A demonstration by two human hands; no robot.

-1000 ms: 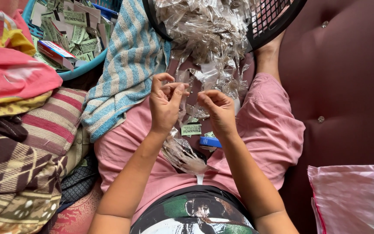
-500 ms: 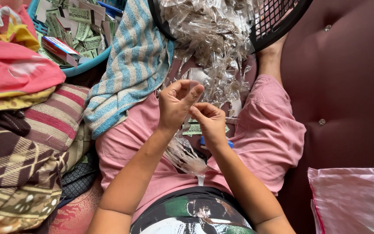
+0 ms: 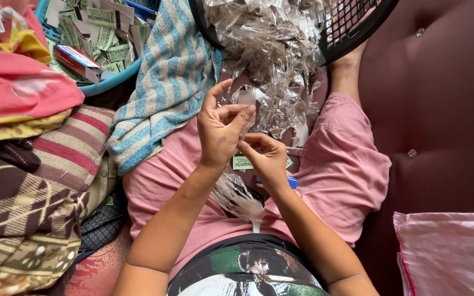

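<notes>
While left hand pinches clear sachet — right hand pinches its lower edge; green label beneath.

So the thing being worked is a tiny clear plastic sachet, see-through and crinkly, held upright over the lap with a pale strip showing inside it. It sits just below a big heap of the same clear sachets spilling out of a black mesh basket.
</notes>
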